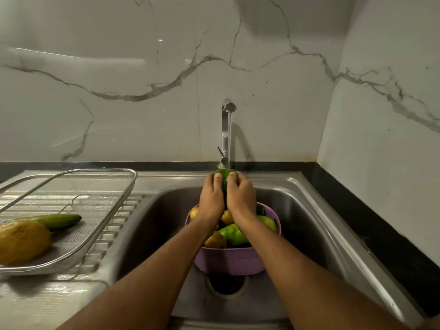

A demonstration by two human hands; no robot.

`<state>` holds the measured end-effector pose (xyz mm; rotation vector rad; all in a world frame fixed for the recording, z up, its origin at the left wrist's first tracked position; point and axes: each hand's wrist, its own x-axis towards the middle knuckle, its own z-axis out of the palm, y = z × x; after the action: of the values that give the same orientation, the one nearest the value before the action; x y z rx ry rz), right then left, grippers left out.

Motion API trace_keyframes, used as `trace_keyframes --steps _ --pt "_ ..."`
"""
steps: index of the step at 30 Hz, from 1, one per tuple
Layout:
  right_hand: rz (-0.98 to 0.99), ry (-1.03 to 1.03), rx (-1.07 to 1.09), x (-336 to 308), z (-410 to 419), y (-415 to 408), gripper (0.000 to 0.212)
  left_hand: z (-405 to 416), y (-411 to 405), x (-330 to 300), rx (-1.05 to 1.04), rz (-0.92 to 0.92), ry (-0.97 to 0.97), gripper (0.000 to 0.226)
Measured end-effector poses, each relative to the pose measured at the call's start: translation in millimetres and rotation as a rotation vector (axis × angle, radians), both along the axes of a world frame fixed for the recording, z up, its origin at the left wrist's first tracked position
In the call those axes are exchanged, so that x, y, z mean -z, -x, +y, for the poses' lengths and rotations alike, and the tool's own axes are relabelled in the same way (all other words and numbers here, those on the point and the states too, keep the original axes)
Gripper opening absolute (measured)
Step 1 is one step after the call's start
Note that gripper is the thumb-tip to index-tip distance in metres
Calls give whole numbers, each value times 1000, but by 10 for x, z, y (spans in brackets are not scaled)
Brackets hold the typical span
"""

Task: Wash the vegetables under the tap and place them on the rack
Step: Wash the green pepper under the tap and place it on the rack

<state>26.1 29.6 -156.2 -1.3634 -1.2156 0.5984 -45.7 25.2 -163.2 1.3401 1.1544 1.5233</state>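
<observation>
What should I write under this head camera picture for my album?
Both hands, left hand and right hand, rinse a green vegetable under the running tap.

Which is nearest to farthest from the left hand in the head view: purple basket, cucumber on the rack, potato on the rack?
From the left hand:
1. Purple basket, directly below it in the sink.
2. Cucumber, to the left on the rack.
3. Potato, farther left, at the frame's edge.
</observation>
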Motion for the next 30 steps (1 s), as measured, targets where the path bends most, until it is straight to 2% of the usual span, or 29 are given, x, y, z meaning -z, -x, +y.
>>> trace_keyframes --steps 3,7,10,11,13,16,20,22,25,28,30 --pt "285 98 -80 -60 23 -7 41 11 40 59 10 120 -118 21" --pt "529 354 -157 -77 65 -59 45 36 90 128 18 286 -151 44" --pt "716 437 -216 -64 101 -104 56 44 118 171 35 347 -156 49" --pt "682 443 -212 -51 100 -103 54 49 119 193 40 337 -156 47" --pt "457 368 -186 -18 86 -94 45 45 102 192 37 263 -139 39" --pt "122 172 -201 8 7 -52 46 59 67 136 5 41 -11 33" --pt "-68 138 -286 46 6 -48 54 66 77 93 31 -210 322 43" --pt "-126 86 -293 48 6 -56 53 58 83 65 46 -271 397 45" --pt "-50 24 -253 28 16 -50 49 32 76 29 18 -154 267 43" --pt "212 24 -175 -38 30 -20 41 -40 65 -6 -13 73 17 36" --pt "390 148 -129 -95 57 -21 42 -71 47 -1 -33 203 -106 34"
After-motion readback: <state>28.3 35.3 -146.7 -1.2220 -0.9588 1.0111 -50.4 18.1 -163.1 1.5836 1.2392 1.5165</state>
